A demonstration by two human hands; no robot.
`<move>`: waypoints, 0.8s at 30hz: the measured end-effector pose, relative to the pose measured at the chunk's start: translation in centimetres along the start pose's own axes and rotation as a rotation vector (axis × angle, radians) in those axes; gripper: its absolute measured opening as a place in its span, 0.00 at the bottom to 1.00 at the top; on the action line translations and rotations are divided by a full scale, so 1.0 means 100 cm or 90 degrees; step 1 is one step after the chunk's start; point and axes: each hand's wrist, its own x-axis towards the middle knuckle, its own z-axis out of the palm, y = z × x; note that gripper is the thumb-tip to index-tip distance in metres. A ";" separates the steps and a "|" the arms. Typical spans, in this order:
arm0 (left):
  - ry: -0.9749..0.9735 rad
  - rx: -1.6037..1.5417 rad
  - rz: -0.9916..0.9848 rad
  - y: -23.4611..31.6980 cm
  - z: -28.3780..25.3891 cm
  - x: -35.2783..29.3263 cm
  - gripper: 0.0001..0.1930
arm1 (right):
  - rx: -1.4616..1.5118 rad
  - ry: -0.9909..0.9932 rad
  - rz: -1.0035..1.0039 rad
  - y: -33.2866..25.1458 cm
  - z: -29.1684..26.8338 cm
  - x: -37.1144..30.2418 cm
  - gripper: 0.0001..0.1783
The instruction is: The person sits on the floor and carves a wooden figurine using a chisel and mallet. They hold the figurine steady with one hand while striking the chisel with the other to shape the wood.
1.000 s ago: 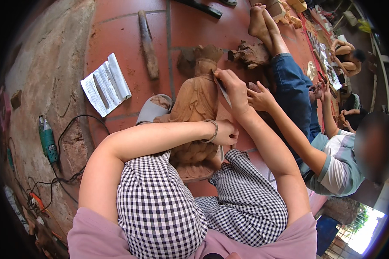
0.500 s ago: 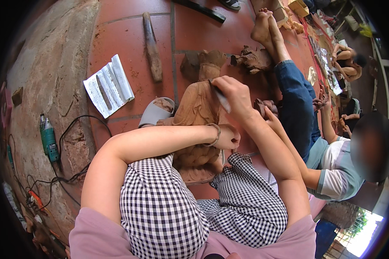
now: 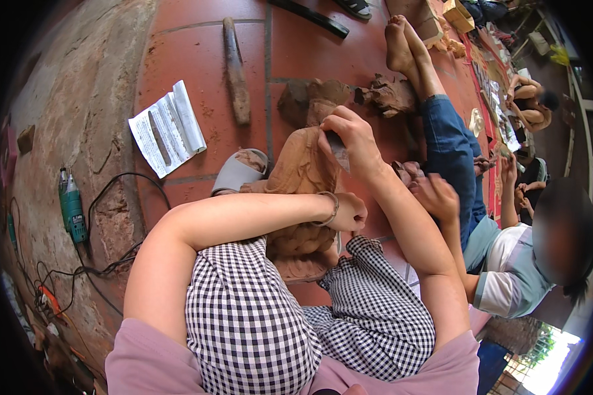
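Carved statue on the floor, right hand up at its top half

So the brown carved statue (image 3: 295, 164) is on the red tile floor (image 3: 197, 56), bottom end between the person's checkered legs and top end pointing away from them. Can't really tell if it's upright or leaning from this angle.

Right hand (image 3: 350, 140) is pinching a thin grey piece (image 3: 339, 155) between thumb and fingers, right at the side of the statue's upper part. No clue if that's a blade or a stiff sheet, too small to say. Left forearm lies across the middle of the statue, and the left hand (image 3: 348, 211), with a bracelet (image 3: 333, 209) at the wrist, sits by its right side, fingers curled in. Can't tell if there's anything inside.

Around it: a grey slipper (image 3: 230, 178) just left of the statue, a wooden club (image 3: 236, 79) further up, and a printed sheet of paper (image 3: 184, 125) with a slim dark strip (image 3: 159, 137) lying on it. Way over left there's a green power tool (image 3: 73, 207) and a black cord (image 3: 112, 181). A rough brown chunk (image 3: 390, 95) is near the statue's top, by the bare feet of a co-worker (image 3: 501, 263) in blue jeans, who's sitting on the right; one of their hands (image 3: 438, 196) is near the person's right forearm.
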 end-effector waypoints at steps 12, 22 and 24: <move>0.054 0.132 0.132 0.011 -0.003 -0.048 0.12 | 0.054 0.022 0.078 -0.029 -0.073 -0.010 0.05; -0.248 0.520 -0.133 0.029 -0.082 -0.193 0.46 | 0.096 0.255 0.159 -0.173 -0.186 -0.096 0.03; -0.376 0.544 -0.302 0.039 -0.076 -0.206 0.57 | 0.167 0.299 0.149 -0.197 -0.193 -0.128 0.04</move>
